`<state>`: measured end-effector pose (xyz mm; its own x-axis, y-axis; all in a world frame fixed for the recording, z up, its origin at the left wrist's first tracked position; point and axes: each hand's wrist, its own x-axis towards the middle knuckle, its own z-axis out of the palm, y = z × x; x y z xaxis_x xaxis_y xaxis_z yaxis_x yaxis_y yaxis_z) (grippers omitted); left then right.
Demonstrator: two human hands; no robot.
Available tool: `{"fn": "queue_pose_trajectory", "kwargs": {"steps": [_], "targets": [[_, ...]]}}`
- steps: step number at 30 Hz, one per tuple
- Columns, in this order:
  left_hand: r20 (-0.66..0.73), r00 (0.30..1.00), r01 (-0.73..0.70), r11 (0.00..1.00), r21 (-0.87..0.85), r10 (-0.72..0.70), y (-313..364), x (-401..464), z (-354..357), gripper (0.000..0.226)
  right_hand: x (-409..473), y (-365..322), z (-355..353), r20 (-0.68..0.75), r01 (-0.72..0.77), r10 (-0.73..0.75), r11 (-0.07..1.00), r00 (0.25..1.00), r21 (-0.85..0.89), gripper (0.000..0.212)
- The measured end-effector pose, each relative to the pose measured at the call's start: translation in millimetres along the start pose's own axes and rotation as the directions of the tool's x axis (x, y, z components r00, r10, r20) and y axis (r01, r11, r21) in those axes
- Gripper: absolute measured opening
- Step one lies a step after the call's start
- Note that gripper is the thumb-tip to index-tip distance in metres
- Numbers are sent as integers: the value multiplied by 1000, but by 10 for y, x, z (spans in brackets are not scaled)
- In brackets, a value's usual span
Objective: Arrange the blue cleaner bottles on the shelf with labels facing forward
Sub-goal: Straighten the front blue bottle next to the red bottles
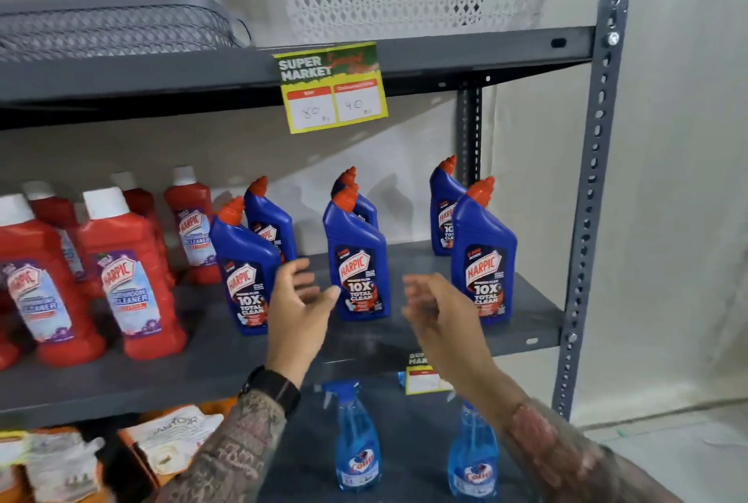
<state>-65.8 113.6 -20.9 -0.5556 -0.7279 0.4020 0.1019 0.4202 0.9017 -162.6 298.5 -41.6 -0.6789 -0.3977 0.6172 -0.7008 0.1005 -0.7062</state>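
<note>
From the head camera, six blue bottles stand upright on the right half of a flat grey metal shelf [445, 334]. Each one is smooth shiny plastic with a bent neck and a pointed orange cap. Three stand near the front edge, and all three show their labels: the front left bottle [246, 271], the front middle bottle [358, 259] and the front right bottle [483, 255]. Three more stand behind them near the back edge: the back left bottle [269, 221], the back middle bottle [360, 199], mostly hidden, and the back right bottle [443, 211].

The left hand [301, 300] is up between the front left and front middle bottles. Its fingers are spread and it holds nothing. The right hand [435, 308] is just beside the front right bottle. It is blurry, its fingers are loose, and it holds nothing too.

On the left half of the shelf stand red bottles [129, 276] with flat white caps. A yellow paper price tag [332, 87] hangs from the edge of the shelf above.
</note>
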Motion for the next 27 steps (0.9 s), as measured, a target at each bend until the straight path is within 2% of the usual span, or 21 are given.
{"fn": "queue_pose_trajectory", "kwargs": {"steps": [2,4,6,14,18,27], "targets": [[216,975,57,998,-37,-48,-11,221,-58,68,285,-81,141,74,-141,137,988,988,58,63],[401,914,102,992,-77,-62,-6,338,-56,70,504,-71,260,170,-289,263,946,950,149,82],[474,879,86,995,-56,-49,-4,371,-9,63,593,1,349,252,-374,320,904,913,208,81],[420,907,-37,999,7,30,-80,320,-3,53,515,63,432,260,-356,292,901,920,247,62],[432,901,-47,999,0,42,-61,182,-51,46,434,85,340,269,-337,268,906,925,257,58],[423,906,-35,999,0,32,-29,-3,-90,52,288,85,263,275,-308,223,896,935,321,58]]}}
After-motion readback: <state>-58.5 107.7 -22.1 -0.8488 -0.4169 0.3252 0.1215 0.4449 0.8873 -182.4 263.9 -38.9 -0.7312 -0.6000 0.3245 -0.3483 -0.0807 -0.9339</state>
